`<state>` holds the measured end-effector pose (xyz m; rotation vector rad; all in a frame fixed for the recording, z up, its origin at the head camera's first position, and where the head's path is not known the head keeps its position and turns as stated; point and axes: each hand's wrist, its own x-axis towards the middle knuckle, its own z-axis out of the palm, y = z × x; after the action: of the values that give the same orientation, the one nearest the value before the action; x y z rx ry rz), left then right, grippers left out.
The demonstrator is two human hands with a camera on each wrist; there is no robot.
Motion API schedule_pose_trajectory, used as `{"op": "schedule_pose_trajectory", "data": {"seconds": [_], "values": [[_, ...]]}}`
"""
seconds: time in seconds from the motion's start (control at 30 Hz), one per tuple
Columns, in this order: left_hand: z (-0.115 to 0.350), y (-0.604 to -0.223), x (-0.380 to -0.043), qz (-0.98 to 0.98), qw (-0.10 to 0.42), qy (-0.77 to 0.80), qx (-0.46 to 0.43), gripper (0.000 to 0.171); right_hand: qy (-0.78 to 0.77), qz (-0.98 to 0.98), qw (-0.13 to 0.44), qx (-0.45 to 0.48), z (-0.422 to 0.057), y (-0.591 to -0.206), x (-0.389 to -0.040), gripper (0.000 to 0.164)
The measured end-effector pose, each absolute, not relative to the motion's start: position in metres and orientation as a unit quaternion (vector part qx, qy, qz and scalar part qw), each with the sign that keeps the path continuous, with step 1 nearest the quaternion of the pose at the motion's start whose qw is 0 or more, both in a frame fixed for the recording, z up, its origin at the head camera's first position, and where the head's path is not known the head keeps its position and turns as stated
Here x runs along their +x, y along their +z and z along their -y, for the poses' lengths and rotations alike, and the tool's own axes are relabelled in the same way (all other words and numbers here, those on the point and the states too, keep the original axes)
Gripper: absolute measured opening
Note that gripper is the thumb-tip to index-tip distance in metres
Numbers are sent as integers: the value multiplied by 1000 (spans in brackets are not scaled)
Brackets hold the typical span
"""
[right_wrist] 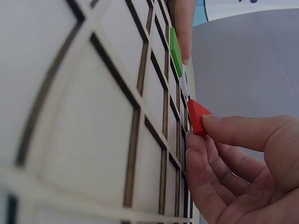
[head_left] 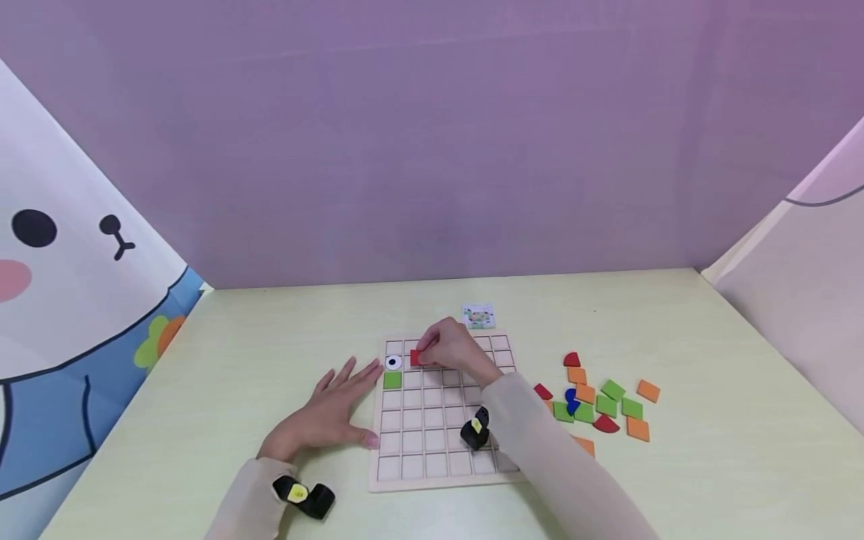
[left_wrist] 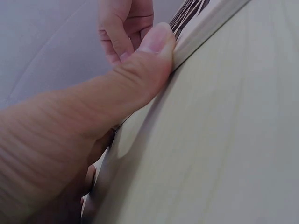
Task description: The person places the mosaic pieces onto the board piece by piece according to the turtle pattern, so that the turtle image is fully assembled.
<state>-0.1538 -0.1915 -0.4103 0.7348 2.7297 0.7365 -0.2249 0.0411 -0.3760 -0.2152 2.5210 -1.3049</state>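
A wooden grid board (head_left: 412,444) lies on the table with small square cells. My right hand (head_left: 451,346) pinches a red tile (right_wrist: 197,116) between thumb and fingers, over the board's upper rows; in the head view part of the red tile (head_left: 415,358) shows left of the fingertips. Beside the board's left edge rests my left hand (head_left: 332,411), fingers spread, its thumb (left_wrist: 148,51) touching the board's side. In the leftmost column sit a white round piece with a black dot (head_left: 393,363) and, just below it, a green square tile (head_left: 392,380).
Loose tiles lie right of the board: orange squares (head_left: 637,429), green squares (head_left: 613,389), red rounded pieces (head_left: 606,424) and blue pieces (head_left: 572,406). A small picture card (head_left: 478,316) lies behind the board. A purple wall (head_left: 439,150) closes off the table's far edge.
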Motion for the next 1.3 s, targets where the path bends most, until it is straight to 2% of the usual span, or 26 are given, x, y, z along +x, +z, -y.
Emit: {"op": "schedule_pose_trajectory", "data": {"seconds": [0.9, 1.3], "values": [[191, -413, -157, -928, 109, 252, 252, 112, -393, -910, 92, -93, -25, -385, -224, 3], [191, -413, -157, -927, 109, 252, 254, 111, -407, -902, 95, -106, -32, -382, -222, 5]]}}
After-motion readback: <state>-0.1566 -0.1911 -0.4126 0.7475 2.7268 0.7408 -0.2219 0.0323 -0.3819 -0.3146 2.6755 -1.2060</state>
